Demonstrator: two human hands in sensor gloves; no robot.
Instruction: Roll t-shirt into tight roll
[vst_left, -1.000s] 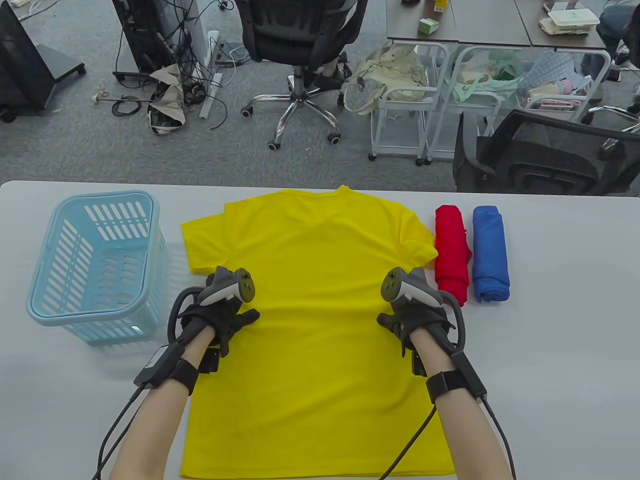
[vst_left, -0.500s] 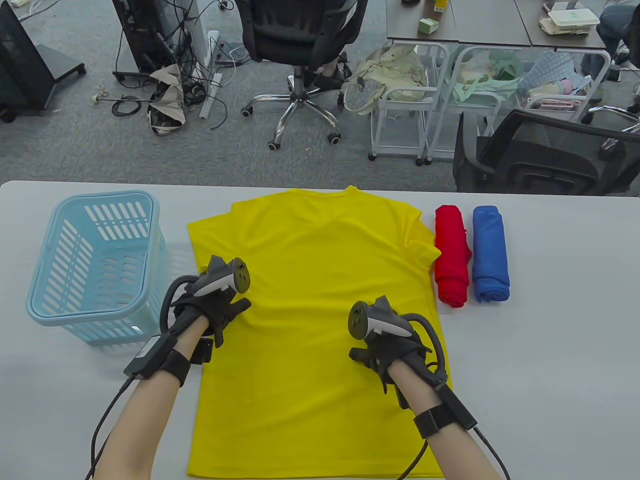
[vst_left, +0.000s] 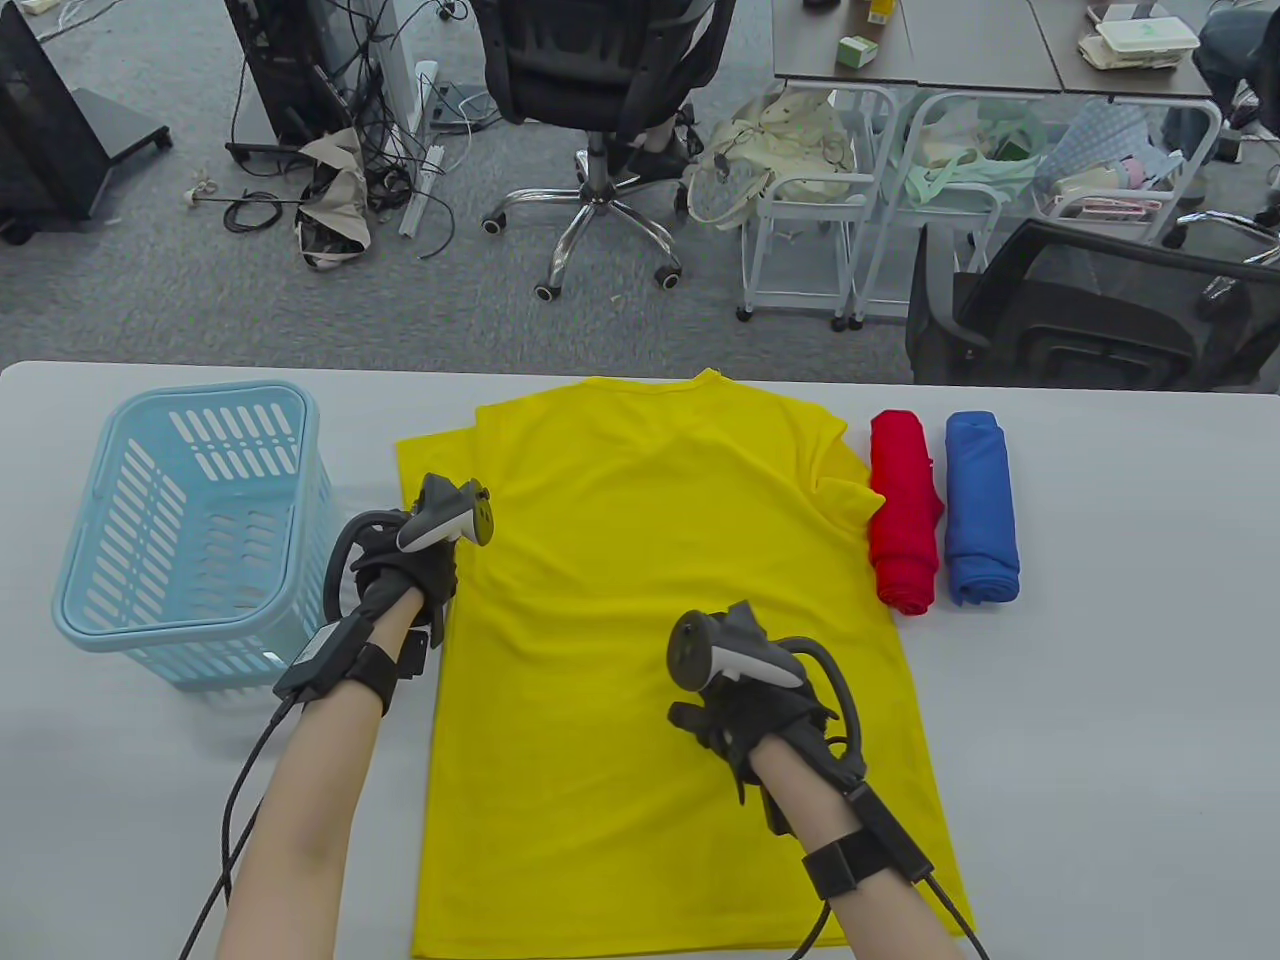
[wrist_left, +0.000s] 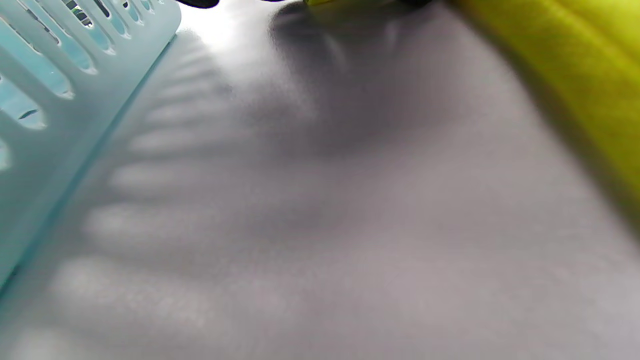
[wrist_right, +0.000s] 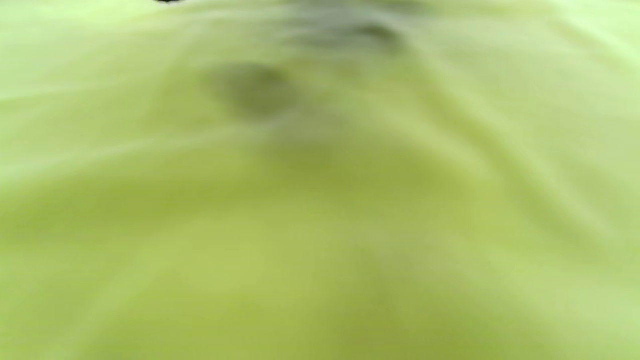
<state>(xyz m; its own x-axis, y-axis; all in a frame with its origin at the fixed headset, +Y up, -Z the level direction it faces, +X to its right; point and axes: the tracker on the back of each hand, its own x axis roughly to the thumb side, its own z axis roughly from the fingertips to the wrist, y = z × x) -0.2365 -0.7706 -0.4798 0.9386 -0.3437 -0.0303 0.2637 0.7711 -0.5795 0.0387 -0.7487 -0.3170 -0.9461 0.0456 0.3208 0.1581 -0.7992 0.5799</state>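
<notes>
You are at the preparing step, not yet rolling: the yellow t-shirt (vst_left: 660, 640) lies spread flat on the surface (vst_left: 1100, 700), collar at the far edge and hem toward you, between the light-blue basket (vst_left: 190, 530) on your left and the red roll (vst_left: 903, 510) and blue roll (vst_left: 980, 505) on your right. Your left hand (vst_left: 405, 575) sits at the shirt's left edge just below the sleeve; its fingers are hidden under the tracker, so I cannot tell whether they pinch the cloth or only rest on it. Your right hand (vst_left: 755, 715) lies on the lower middle of the shirt, its fingers (vst_left: 700, 725) spread and fairly straight, pressing the fabric and gripping nothing. The wrist views show only blurred cloth and surface. My judgement is that the next move calls for folding the sleeves and sides inward to make a narrow strip, smoothing out wrinkles, then starting the roll from one end with steady tension.
</notes>
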